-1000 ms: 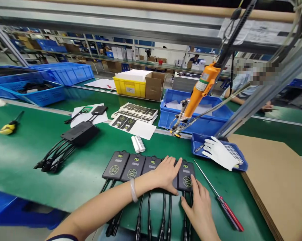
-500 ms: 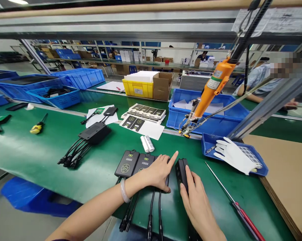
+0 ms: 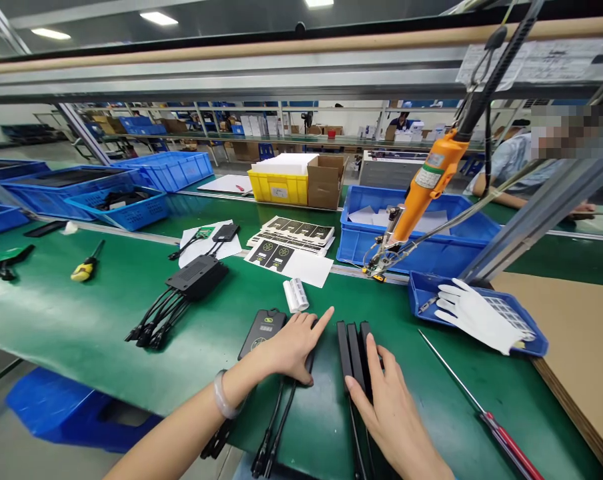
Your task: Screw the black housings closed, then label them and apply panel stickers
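Observation:
My left hand (image 3: pixel 297 348) is closed over a black controller box (image 3: pixel 310 360), thumb at its near edge and index finger stretched forward. Most of that box is hidden under the hand. Beside it to the left, another black controller (image 3: pixel 264 328) with a small display and round keypad lies face up, partly behind my wrist. With thumb and fingers, my right hand (image 3: pixel 389 393) holds a row of three controllers (image 3: pixel 352 353) standing on edge, side by side. Black cables (image 3: pixel 280 427) run from the boxes towards the table's near edge.
An orange power screwdriver (image 3: pixel 429 180) hangs above a blue bin (image 3: pixel 351 233). At right are a red-handled screwdriver (image 3: pixel 489 417) and a white glove (image 3: pixel 474 317) in a blue tray (image 3: pixel 536 345). White rolls (image 3: pixel 295 295), printed label sheets (image 3: pixel 281 257) and a larger cabled box (image 3: pixel 199 275) lie beyond.
A third controller now stands on edge in the row at my right hand, which held two before. My left hand has shifted left onto another controller. The view has tilted up slightly.

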A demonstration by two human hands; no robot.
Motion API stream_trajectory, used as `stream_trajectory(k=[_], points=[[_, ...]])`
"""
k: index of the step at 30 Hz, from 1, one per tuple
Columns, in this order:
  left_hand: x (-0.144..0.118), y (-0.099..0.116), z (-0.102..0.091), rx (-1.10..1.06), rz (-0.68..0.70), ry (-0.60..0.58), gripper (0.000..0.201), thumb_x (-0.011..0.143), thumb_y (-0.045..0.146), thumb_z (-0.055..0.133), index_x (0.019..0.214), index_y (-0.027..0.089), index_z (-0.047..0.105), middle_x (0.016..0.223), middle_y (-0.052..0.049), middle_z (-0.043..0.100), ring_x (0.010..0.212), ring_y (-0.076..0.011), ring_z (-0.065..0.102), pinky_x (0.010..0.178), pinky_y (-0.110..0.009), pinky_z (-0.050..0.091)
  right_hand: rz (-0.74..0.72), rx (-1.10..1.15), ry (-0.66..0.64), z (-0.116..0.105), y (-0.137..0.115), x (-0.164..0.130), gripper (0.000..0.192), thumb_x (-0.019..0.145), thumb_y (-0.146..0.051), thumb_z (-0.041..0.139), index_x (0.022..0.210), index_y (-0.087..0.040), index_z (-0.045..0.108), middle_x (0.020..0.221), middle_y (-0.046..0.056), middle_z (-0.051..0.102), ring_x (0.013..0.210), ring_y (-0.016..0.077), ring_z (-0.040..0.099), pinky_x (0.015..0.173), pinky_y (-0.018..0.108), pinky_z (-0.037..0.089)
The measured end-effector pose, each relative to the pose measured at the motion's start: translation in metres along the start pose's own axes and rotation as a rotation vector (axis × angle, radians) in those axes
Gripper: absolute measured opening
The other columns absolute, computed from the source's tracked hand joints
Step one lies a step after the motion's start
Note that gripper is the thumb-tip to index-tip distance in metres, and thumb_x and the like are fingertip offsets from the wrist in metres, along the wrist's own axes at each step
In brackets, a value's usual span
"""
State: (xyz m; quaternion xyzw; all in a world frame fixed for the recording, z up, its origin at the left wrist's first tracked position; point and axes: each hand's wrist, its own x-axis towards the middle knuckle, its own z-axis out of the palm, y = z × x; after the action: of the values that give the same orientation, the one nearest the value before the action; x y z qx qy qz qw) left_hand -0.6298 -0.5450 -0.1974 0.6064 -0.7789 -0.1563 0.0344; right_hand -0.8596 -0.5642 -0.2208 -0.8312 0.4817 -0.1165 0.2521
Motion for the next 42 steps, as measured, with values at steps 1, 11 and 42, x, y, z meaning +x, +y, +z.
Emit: stream_trajectory(k=[1,11,42], points=[[0.0,0.001,0.001,-0.053,0.034,0.043,0.148,0.047,0.033,0.091,0.155,0.014,-0.009,0.135,-0.023,0.046,0.124,-0.0418,0.046,0.103,-0.051,0.039,-0.007,0.005,0.0,0.0,0.0,0.0,0.073,0.096,-0.057,0.023,0.156,-0.016,0.016,0.146,0.018,0.038,0.133,0.0333,0.046,0.097,0.047,0.052],[0.006,0.018,0.022,-0.476,0.119,0.177,0.156,0.051,0.049,0.09,0.151,0.017,-0.025,0.156,-0.028,0.012,0.145,-0.039,0.021,0.112,-0.052,0.033,0.002,-0.037,0.034,0.005,0.0,-0.002,0.089,0.089,-0.062,0.04,0.156,-0.009,0.012,0.149,0.022,0.035,0.137,0.0369,0.041,0.101,0.049,0.049],[-0.03,0.04,0.002,-0.866,-0.06,0.181,0.105,0.075,0.051,0.077,0.156,0.028,0.014,0.159,-0.011,0.03,0.141,-0.0332,0.037,0.111,-0.048,0.04,0.054,0.568,-0.121,0.038,0.023,-0.048,0.069,0.095,-0.047,0.043,0.156,-0.025,0.021,0.154,0.011,0.034,0.129,0.0268,0.054,0.1,0.033,0.052]])
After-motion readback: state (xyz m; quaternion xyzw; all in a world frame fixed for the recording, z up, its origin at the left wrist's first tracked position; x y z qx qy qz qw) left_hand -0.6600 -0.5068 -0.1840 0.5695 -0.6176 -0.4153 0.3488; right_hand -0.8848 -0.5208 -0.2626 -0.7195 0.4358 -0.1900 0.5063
